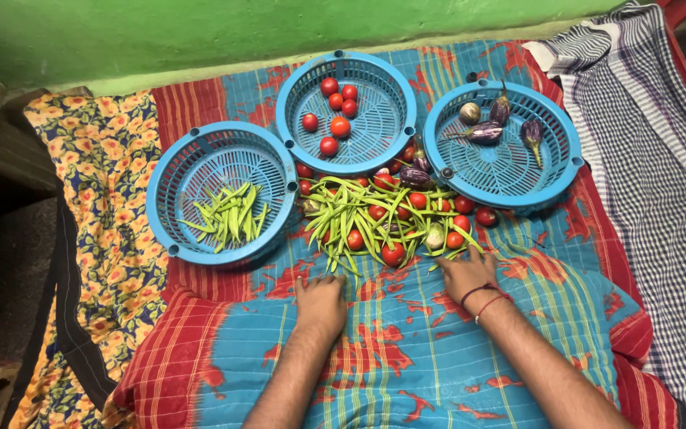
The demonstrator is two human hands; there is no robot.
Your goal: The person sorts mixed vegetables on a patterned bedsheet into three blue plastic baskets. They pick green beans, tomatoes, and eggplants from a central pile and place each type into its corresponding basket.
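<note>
A red and blue patterned cloth (406,349) covers most of the frame and serves as the work surface, so the produce lies on fabric rather than on the ground. To its left lies a yellow flowered cloth (105,183), and at the right edge a checked cloth (653,159).

Three blue plastic baskets stand in an arc across the upper middle, each keeping one kind apart: the left basket (192,159) holds only green beans, the middle basket (379,75) only red tomatoes, and the right basket (549,171) a few small purple brinjals.

Just below the baskets, at the centre, lies a mixed heap (383,218) of beans, tomatoes and a few brinjals, all within easy reach of both arms.

The left hand (321,306) rests flat on the cloth, palm down, fingers together, just below the heap's lower left edge and holding nothing. The right hand (468,274), red threads at its wrist, lies open with its fingertips touching beans at the heap's lower right edge; nothing is gripped.
</note>
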